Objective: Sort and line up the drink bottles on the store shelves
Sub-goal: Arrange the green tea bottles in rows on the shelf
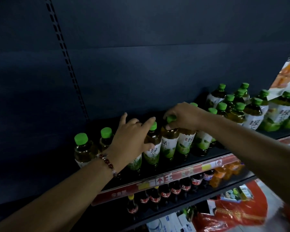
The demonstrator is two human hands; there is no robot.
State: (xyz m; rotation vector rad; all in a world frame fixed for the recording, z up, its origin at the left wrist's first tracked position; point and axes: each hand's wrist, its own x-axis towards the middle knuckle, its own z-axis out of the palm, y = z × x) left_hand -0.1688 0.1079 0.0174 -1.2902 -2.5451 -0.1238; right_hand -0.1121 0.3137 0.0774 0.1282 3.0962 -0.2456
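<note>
The right hand [184, 116] curls down over the green cap of a green tea bottle [169, 139] in the front row of the top shelf [208, 156], thumb and fingertips pinching the cap. Just left of it, the left hand [132, 138] has its fingers spread and mostly straight: the forefinger lies against the cap of the neighbouring tea bottle [151, 144], the thumb presses that bottle's shoulder, and the little finger sticks up, touching nothing. A red bead bracelet [107, 162] circles that wrist. Two more green-capped bottles [81, 148] stand at the left end of the row, and a cluster [238, 106] (less tidy) crowds the far right. Below, cola bottles [164, 192] and orange soda bottles [224, 173] fill the lower shelf.
</note>
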